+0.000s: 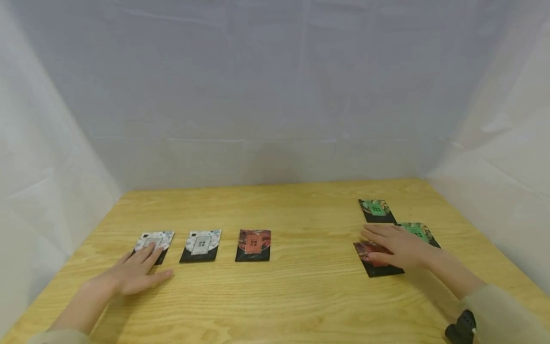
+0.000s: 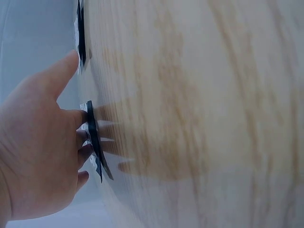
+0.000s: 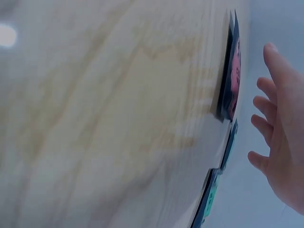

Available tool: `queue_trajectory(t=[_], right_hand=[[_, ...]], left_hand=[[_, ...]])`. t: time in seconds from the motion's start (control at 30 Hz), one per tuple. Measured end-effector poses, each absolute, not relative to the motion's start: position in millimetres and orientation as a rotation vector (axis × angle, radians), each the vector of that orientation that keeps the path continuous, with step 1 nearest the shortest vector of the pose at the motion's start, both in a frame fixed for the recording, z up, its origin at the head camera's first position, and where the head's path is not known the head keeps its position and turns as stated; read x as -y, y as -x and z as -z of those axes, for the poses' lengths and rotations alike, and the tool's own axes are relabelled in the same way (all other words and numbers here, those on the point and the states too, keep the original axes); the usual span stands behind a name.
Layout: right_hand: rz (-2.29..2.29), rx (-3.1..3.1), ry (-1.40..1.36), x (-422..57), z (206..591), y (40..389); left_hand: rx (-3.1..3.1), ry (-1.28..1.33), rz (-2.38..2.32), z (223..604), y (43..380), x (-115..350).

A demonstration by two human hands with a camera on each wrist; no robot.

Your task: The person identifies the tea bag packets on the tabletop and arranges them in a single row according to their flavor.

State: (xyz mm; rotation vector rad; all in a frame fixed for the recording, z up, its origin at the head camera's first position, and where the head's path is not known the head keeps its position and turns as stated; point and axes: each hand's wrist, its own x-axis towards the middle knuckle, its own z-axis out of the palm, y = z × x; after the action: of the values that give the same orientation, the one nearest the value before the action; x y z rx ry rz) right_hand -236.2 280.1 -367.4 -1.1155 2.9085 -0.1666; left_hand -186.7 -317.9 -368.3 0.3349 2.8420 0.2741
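Observation:
At the left, my left hand rests its spread fingers on a flat packet with a white floral top and black base. In the left wrist view the fingertips meet that packet, with the thumb held out. My right hand hovers, fingers loosely extended, over a red-and-black packet, partly hiding it. A gap between the fingers and the red packet shows in the right wrist view. Beside and beyond this hand lie two green-and-black packets, one farther back, one to the right.
Between the hands lie another white-and-black packet and another red-and-black packet, side by side on the wooden table. White sheeting encloses the back and both sides. A black device sits at the right sleeve.

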Motion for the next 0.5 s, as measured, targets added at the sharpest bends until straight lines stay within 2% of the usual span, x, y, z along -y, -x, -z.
queue_trajectory(t=[0.2,0.5], right_hand=[[0.149,-2.880,1.100,-295.6,371.7,225.1],[0.111,-2.878,1.237,-308.6,378.1,207.8]], left_hand=[[-2.852,-0.346,-0.266,370.8,187.4,318.6],[-2.868,-0.355,-0.259,369.4,186.3,317.3]])
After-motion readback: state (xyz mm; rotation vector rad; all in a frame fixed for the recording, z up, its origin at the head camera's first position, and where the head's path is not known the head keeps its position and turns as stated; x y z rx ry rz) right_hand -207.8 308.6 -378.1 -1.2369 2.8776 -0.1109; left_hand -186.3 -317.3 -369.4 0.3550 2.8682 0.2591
